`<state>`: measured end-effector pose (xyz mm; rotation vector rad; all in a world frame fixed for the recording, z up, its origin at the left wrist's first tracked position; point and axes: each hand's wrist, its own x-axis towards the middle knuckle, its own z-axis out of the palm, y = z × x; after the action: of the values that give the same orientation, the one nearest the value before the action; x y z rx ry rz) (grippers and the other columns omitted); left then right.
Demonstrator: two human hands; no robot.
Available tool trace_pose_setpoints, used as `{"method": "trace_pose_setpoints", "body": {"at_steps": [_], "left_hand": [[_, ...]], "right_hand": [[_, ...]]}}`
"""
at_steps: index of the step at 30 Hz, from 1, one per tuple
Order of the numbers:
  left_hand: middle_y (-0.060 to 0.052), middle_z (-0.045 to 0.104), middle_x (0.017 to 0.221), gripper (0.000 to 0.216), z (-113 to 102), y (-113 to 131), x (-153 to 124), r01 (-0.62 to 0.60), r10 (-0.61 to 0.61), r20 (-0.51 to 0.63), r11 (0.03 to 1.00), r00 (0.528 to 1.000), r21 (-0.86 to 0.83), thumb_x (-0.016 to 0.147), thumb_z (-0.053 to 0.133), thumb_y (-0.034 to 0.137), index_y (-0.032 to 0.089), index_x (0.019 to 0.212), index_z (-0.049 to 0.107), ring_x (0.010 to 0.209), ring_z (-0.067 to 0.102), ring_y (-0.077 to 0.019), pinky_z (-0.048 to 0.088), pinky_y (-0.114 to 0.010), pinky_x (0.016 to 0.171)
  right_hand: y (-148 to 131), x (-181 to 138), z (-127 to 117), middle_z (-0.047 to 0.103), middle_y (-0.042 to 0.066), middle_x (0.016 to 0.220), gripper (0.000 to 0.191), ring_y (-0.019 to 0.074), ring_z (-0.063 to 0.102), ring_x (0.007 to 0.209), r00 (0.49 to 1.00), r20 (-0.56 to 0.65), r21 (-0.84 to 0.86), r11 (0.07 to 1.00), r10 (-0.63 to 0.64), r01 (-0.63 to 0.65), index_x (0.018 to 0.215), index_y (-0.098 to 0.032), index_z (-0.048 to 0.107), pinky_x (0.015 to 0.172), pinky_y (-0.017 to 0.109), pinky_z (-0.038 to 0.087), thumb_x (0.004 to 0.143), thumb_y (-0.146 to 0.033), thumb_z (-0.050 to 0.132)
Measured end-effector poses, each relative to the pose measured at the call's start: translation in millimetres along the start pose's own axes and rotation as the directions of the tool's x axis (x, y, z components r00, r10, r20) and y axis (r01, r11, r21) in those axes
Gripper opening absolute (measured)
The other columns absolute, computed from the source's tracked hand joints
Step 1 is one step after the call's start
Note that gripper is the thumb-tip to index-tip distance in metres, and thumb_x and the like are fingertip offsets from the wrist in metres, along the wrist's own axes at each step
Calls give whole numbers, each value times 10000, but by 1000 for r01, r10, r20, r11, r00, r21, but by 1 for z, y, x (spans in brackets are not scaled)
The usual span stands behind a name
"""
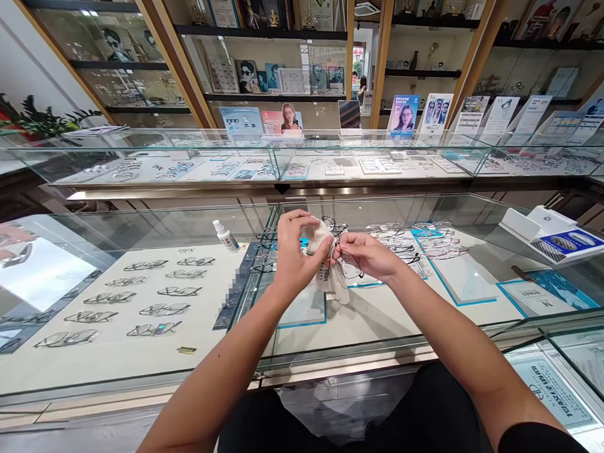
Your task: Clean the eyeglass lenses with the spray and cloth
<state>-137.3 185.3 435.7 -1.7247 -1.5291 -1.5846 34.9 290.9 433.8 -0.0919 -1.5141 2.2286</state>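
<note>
Above the glass counter, my left hand [296, 253] is closed on a pale beige cleaning cloth [338, 286], with thumb and fingers pinching it. The cloth hangs down in folds and bears some dark and red print. My right hand [367, 254] meets it from the right, its fingertips pinched on thin-framed eyeglasses [355, 273]. Part of a dark rim shows below those fingers; the cloth and fingers hide the rest. A white spray bottle [226, 237] stands on the counter to the left of my hands.
Rows of eyeglasses [168, 309] lie inside the display case at left, and more frames [443, 247] at right. A white display stand [552, 232] rests on the right glass. Beyond runs a second glass showcase [329, 165], backed by shelves. A small gold piece [186, 350] lies near the front edge.
</note>
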Motion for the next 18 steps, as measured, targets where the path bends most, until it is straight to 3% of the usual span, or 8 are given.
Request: {"method": "trace_pose_setpoints", "body": {"at_steps": [4, 7, 12, 18], "left_hand": [[-27, 581, 972, 403, 0, 7, 0, 268, -270, -32, 962, 962, -45, 809, 846, 417, 234, 975, 528, 867, 555, -192, 464, -342, 793], [-20, 654, 914, 365, -2, 13, 1, 462, -441, 167, 879, 882, -119, 858, 812, 501, 216, 940, 599, 816, 590, -175, 448, -320, 756], [-26, 704, 770, 484, 0, 19, 4, 618, -440, 471, 707, 765, -343, 957, 706, 655, 180, 870, 687, 717, 644, -176, 489, -314, 713], [8, 672, 645, 548, 6, 21, 5, 724, -436, 582, 333, 686, -604, 747, 952, 626, 177, 817, 646, 570, 591, -116, 511, -251, 603]], "right_hand": [[-1, 0, 1, 776, 17, 811, 403, 176, 745, 822, 1000, -1, -11, 1000, -27, 27, 776, -199, 745, 853, 296, 538, 751, -499, 1013], [-1, 0, 2, 776, 16, 808, 403, 176, 737, 814, 999, -1, -15, 999, -38, 38, 779, -203, 745, 853, 304, 544, 749, -503, 1012], [1, 1, 0, 780, 26, 809, 408, 171, 738, 815, 1000, -6, -25, 999, -31, 31, 777, -197, 751, 843, 294, 547, 752, -513, 1008], [8, 3, -2, 785, 43, 820, 421, 169, 741, 826, 1000, -5, 3, 1000, 25, -25, 788, -184, 782, 792, 273, 563, 725, -526, 1017]]}}
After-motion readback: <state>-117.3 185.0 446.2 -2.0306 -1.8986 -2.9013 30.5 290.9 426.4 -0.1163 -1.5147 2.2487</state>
